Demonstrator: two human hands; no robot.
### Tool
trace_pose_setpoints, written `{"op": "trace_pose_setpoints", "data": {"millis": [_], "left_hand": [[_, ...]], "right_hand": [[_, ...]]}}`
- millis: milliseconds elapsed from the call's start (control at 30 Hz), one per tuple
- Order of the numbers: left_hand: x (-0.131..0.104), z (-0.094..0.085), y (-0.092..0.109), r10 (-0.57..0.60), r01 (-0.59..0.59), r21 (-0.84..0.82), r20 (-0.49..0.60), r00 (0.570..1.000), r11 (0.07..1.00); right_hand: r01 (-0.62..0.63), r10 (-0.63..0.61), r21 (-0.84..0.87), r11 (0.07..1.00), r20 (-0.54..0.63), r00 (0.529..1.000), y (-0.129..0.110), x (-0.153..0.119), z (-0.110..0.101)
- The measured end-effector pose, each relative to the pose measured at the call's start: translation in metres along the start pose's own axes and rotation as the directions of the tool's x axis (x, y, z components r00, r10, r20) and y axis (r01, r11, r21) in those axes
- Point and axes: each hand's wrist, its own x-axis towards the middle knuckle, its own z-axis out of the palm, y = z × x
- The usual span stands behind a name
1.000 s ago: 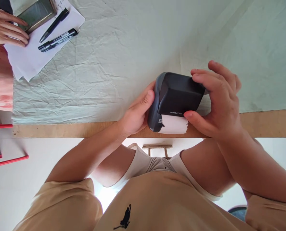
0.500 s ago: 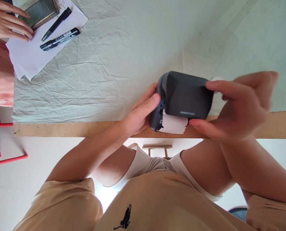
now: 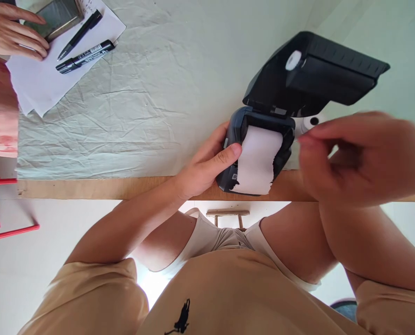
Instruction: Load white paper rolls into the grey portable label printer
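A small dark printer (image 3: 233,125) is tilted above the table's front edge, its black lid (image 3: 319,77) swung up and back. White paper (image 3: 258,158) with a torn end lies in its compartment and hangs over the near side. My left hand (image 3: 210,163) grips the printer's left side, thumb on the rim. Just right of the printer is my right hand (image 3: 361,158), blurred, with thumb and forefinger brought together; whether anything is between them is hidden. A white round object (image 3: 311,122) with a black centre shows behind its fingertips.
At the far left another person's hand (image 3: 12,35) rests by a dark-screened device (image 3: 59,21). White sheets (image 3: 47,88) there carry a black pen (image 3: 80,35) and a black marker (image 3: 85,56). The cloth-covered table (image 3: 141,93) has a wooden front edge (image 3: 89,187).
The printer's lid has swung open away from me, exposing the paper inside. My right hand has come off the lid, moved slightly right, and its fingers have closed together. My left hand keeps its hold.
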Motion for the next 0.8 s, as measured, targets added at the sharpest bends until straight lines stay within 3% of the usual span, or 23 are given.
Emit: {"op": "trace_pose_setpoints", "data": {"millis": [100,267,433,533,700,800], "left_hand": [[0.000,0.000,0.000,-0.017,0.017,0.013,-0.003,1.000,1.000],[0.000,0.002,0.001,-0.059,0.060,0.010,-0.056,0.997,0.998],[0.001,-0.001,-0.002,-0.040,0.040,0.007,-0.034,0.999,0.999],[0.001,-0.003,-0.003,-0.044,0.044,0.005,-0.029,0.999,0.999],[0.001,-0.006,-0.005,-0.008,0.008,0.010,-0.004,1.000,1.000],[0.001,-0.005,-0.005,0.008,-0.007,0.016,-0.025,1.000,1.000]], "right_hand": [[0.118,-0.130,-0.100,0.988,-0.132,0.983,-0.019,0.011,-0.003],[0.218,-0.216,-0.212,0.952,0.035,0.976,-0.028,0.018,-0.005],[0.168,-0.128,-0.268,0.949,0.159,0.979,-0.019,0.017,-0.013],[0.180,-0.121,-0.188,0.966,0.289,0.950,-0.008,0.019,-0.017],[0.151,-0.146,-0.001,0.989,0.242,0.959,-0.007,0.023,-0.018],[0.005,-0.055,0.209,0.978,0.235,0.970,-0.011,0.026,-0.028]]}}
